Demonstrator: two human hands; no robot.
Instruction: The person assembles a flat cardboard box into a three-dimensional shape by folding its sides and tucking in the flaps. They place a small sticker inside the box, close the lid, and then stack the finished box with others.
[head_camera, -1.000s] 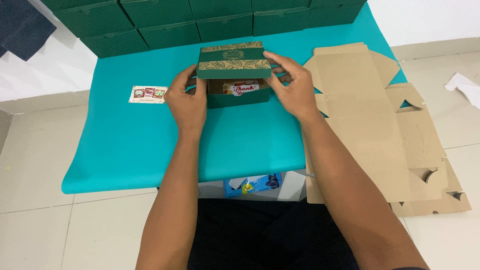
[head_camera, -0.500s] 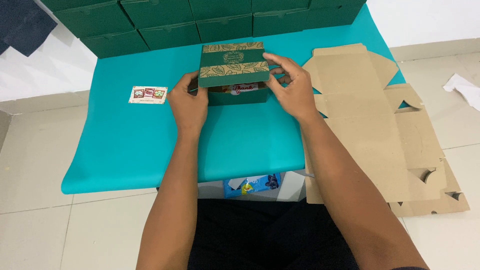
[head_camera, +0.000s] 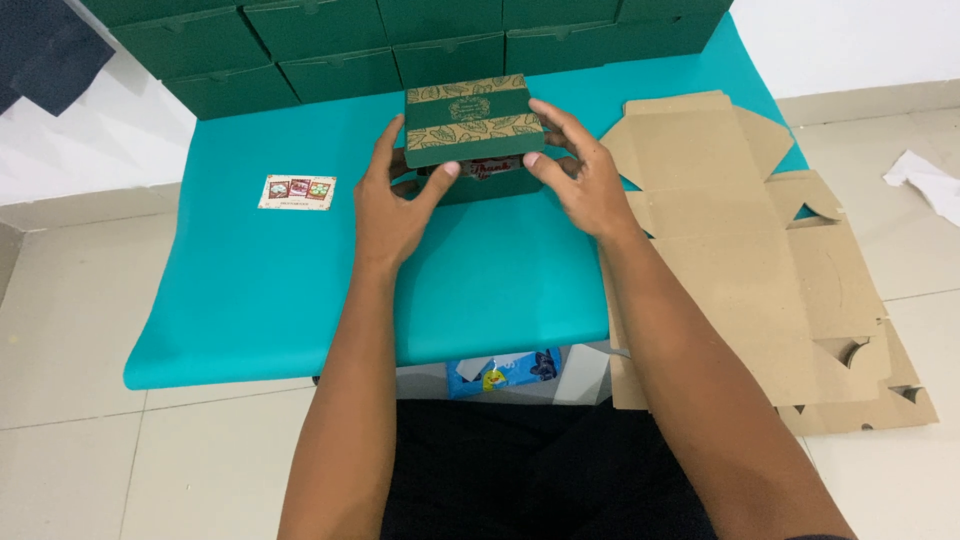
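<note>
A dark green box (head_camera: 480, 185) stands on the teal table cover (head_camera: 300, 270), and its green lid with gold leaf print (head_camera: 468, 118) is lowered most of the way over it. My left hand (head_camera: 392, 205) grips the lid's left front corner, thumb on the front edge. My right hand (head_camera: 580, 170) holds the lid's right side, fingers spread along it. Through the narrow gap under the lid shows a white card with red lettering (head_camera: 490, 170).
A small picture card (head_camera: 297, 191) lies on the cover to the left. Rows of closed dark green boxes (head_camera: 330, 60) line the far edge. Flat brown cardboard blanks (head_camera: 760, 260) lie stacked at the right, overhanging the table. A blue packet (head_camera: 505, 370) sits below.
The lid has come down further over the box, hiding most of the card inside. Both hands stayed on the lid's sides and moved down with it.
</note>
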